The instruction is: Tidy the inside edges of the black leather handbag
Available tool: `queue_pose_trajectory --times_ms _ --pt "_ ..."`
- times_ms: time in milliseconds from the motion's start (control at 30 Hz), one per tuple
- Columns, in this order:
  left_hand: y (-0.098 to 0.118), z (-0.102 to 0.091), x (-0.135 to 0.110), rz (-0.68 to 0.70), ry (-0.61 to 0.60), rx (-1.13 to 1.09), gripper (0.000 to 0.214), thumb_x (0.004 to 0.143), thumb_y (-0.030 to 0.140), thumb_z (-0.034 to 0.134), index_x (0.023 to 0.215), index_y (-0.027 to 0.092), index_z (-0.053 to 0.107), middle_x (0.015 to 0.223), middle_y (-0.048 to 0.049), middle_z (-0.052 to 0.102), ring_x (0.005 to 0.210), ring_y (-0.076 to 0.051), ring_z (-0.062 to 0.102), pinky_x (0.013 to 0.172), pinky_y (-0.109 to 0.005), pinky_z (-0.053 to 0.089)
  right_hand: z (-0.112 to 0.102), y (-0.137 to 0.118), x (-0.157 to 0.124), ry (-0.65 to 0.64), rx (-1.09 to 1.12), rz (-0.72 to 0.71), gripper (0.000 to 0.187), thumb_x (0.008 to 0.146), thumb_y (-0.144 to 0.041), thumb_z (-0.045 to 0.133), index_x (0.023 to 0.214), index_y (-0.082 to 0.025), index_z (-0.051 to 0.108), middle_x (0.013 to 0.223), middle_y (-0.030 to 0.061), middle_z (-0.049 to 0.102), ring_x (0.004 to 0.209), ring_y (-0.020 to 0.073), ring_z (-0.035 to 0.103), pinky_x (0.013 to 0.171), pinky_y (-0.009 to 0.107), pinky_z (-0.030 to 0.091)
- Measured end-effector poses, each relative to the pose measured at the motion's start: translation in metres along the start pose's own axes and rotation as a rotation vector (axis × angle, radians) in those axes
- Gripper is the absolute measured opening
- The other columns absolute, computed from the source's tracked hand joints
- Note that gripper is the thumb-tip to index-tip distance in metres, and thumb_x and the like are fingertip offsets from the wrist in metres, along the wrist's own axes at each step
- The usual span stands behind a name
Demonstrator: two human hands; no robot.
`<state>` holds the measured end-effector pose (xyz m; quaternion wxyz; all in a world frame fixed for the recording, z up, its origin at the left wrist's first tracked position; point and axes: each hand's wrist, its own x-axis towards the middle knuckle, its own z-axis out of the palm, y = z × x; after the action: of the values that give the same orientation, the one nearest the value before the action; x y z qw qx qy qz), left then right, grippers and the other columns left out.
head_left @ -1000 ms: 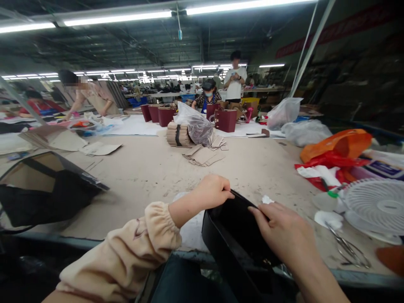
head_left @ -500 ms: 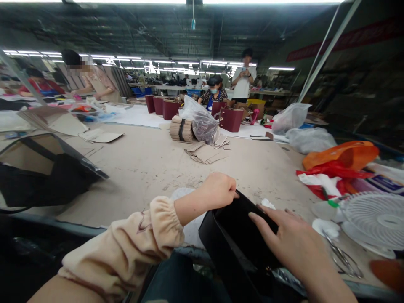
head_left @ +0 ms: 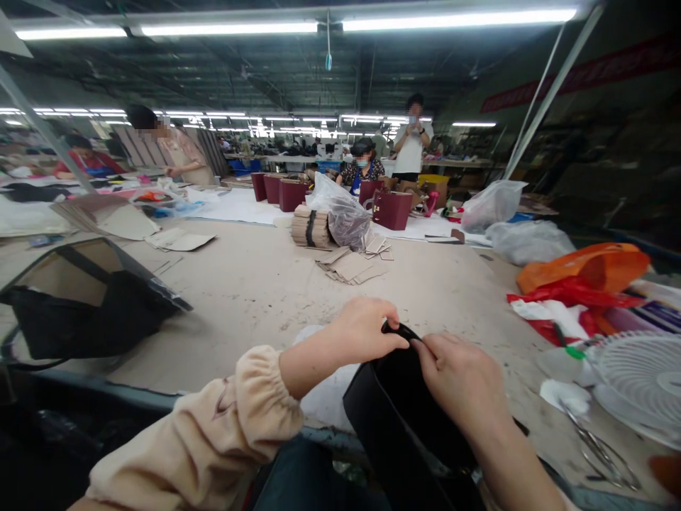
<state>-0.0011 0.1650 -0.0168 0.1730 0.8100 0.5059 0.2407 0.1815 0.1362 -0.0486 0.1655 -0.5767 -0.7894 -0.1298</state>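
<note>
A black handbag (head_left: 394, 426) with its mouth uppermost stands tilted at the table's front edge, over my lap. My left hand (head_left: 367, 328), its forearm in a cream sleeve cover (head_left: 223, 419), pinches the bag's far rim between thumb and fingers. Close beside it, my right hand (head_left: 462, 372) grips the same rim, thumb toward the left hand. The bag's inside is dark, and its lower part drops out of view.
A larger black bag (head_left: 79, 319) lies at the left. Cardboard pieces (head_left: 351, 266) and a strapped bundle (head_left: 310, 228) sit mid-table. On the right are scissors (head_left: 599, 447), a white fan (head_left: 643, 383) and an orange bag (head_left: 585, 266). Co-workers (head_left: 362, 167) are at the far side.
My right hand has moved left and up along the rim, close to my left hand, and closed on it. The camera view has tipped up slightly.
</note>
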Motion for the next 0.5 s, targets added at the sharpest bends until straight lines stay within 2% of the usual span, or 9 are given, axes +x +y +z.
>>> queue_pose_trajectory --times_ms 100,167,267,400,500 --pt "0.005 -0.019 -0.01 -0.043 0.084 -0.029 0.036 0.067 0.042 0.072 0.095 0.021 0.063 0.104 -0.0019 0.067 0.097 -0.02 0.06 0.09 -0.031 0.045 0.001 0.001 -0.001 0.038 -0.003 -0.014 0.033 0.09 -0.032 0.047 0.061 -0.02 0.057 0.064 0.0026 0.063 0.065 0.0171 0.057 0.061 0.03 0.031" --pt "0.01 -0.023 -0.015 -0.029 0.054 0.039 0.039 0.066 0.042 0.073 0.096 0.02 0.062 0.105 -0.0033 0.064 0.096 -0.021 0.059 0.089 -0.032 0.046 0.001 0.0 -0.001 0.049 0.0 -0.029 0.032 0.09 -0.03 0.047 0.062 -0.02 0.058 0.064 0.0031 0.063 0.064 0.0173 0.057 0.062 0.03 0.031" --pt "0.016 -0.014 -0.021 -0.009 0.0 0.209 0.039 0.065 0.046 0.074 0.091 0.019 0.062 0.102 -0.0055 0.062 0.094 -0.024 0.058 0.087 -0.038 0.047 0.0 -0.003 -0.002 0.063 0.001 -0.03 0.03 0.089 -0.028 0.048 0.062 -0.02 0.059 0.064 0.0033 0.063 0.064 0.0175 0.057 0.062 0.03 0.031" --pt "0.018 0.003 -0.018 0.015 0.044 0.389 0.035 0.069 0.047 0.07 0.088 0.019 0.064 0.101 -0.0075 0.061 0.098 -0.027 0.057 0.099 -0.053 0.036 -0.002 -0.005 -0.004 0.039 -0.009 -0.034 0.028 0.089 -0.028 0.048 0.065 -0.02 0.059 0.065 0.0033 0.064 0.065 0.0182 0.058 0.062 0.03 0.032" --pt "0.016 0.009 -0.01 0.046 0.055 0.431 0.023 0.075 0.04 0.066 0.088 0.02 0.066 0.101 -0.0063 0.062 0.096 -0.025 0.058 0.098 -0.052 0.036 -0.004 -0.005 -0.005 0.026 -0.009 -0.04 0.027 0.089 -0.028 0.048 0.066 -0.02 0.06 0.066 0.004 0.065 0.066 0.019 0.06 0.062 0.03 0.032"
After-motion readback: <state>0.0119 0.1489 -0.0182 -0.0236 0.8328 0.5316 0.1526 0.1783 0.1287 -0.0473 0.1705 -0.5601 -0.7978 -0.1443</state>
